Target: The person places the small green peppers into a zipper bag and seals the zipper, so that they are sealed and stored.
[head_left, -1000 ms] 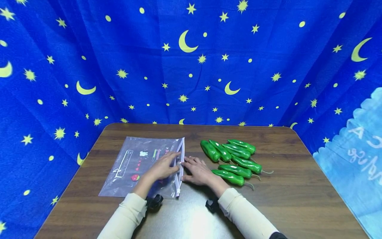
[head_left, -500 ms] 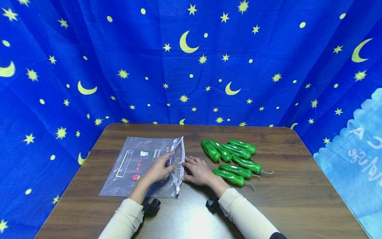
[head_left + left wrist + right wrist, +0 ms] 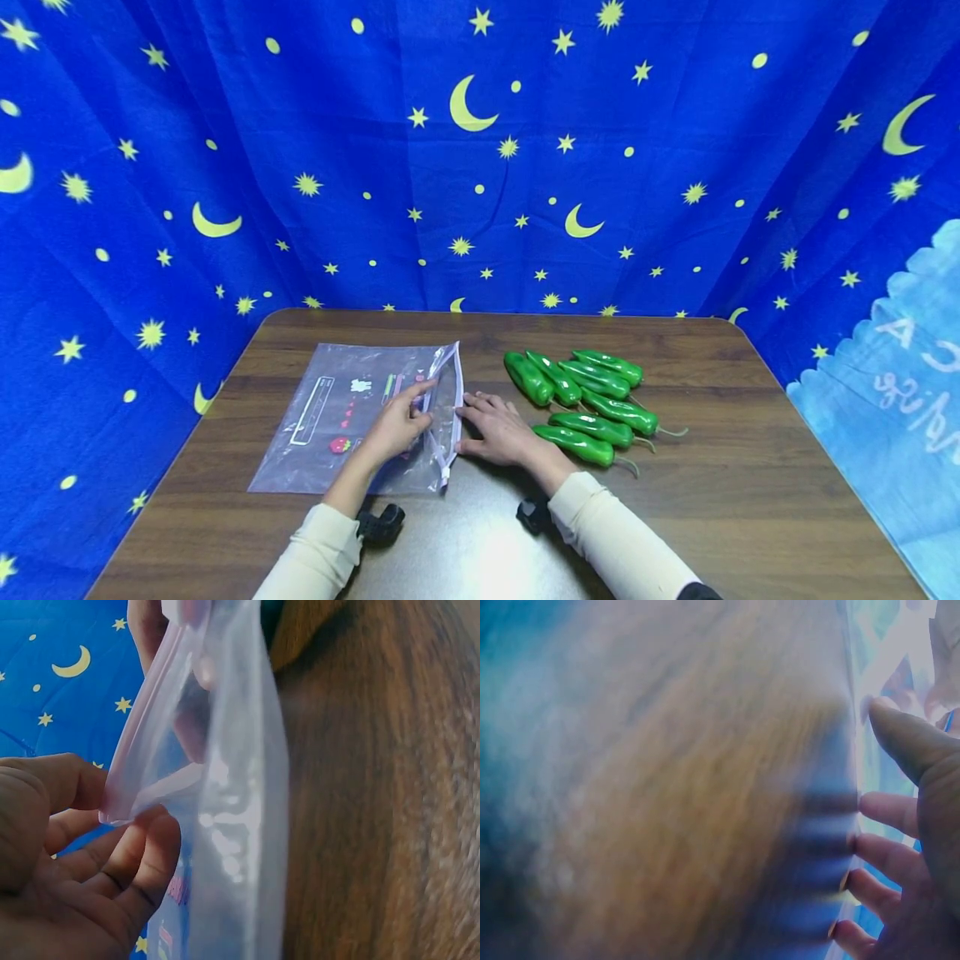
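A clear zip bag [image 3: 300, 400] with printed pictures lies on the table, its mouth facing right and parted. My left hand [image 3: 397, 425] pinches the upper lip of the mouth between thumb and fingers, lifting it; the left wrist view shows this lip [image 3: 124, 802] at the fingertips. My right hand [image 3: 498, 429] rests on the table with its fingertips at the lower lip's edge, fingers spread, as the right wrist view also shows. A white slider [image 3: 446, 475] sits at the near end of the zip strip. Several green peppers [image 3: 592, 379] lie just right of my right hand.
The wooden table [image 3: 712, 517] has its far edge against a blue curtain [image 3: 480, 167] with moons and stars. A light blue cloth [image 3: 892, 400] hangs at the right. Stems [image 3: 671, 432] of some peppers point right.
My left hand has drawn the upper lip to the left, away from the lower lip, so the bag's mouth has widened. My right hand and the peppers have stayed in place.
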`<state>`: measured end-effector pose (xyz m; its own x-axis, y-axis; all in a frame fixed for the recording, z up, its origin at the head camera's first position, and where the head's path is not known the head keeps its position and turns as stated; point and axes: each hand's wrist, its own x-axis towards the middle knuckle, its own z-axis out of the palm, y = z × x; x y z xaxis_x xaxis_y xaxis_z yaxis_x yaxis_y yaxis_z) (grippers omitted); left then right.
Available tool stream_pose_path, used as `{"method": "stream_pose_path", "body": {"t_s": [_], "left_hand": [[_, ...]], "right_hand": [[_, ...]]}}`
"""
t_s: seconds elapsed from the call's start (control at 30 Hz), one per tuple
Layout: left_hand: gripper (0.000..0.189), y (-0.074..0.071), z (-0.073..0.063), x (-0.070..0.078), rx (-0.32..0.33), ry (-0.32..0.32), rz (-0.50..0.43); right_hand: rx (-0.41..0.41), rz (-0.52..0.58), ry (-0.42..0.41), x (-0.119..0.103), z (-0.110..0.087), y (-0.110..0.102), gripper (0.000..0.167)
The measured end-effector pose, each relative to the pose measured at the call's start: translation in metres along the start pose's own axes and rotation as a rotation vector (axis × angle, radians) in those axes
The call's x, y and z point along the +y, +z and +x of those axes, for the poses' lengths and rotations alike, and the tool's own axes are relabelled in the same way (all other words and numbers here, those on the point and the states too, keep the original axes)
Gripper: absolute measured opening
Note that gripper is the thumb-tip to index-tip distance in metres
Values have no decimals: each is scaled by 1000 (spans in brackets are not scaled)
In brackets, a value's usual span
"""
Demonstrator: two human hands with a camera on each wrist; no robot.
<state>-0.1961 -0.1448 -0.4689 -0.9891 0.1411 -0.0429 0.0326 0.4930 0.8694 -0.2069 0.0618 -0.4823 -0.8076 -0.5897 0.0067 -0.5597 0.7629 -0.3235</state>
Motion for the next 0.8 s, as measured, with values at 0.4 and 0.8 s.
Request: {"method": "stream_pose_path", "body": {"t_s": [0.4,0.8], "left_hand": [[63,4,0,-2,32,-70,-105],[63,7,1,-5,74,-61,-139]], "right_hand": [[12,27,8,0,-1,-2,64],[58,51,-15,-1,-10,-9,65]]}}
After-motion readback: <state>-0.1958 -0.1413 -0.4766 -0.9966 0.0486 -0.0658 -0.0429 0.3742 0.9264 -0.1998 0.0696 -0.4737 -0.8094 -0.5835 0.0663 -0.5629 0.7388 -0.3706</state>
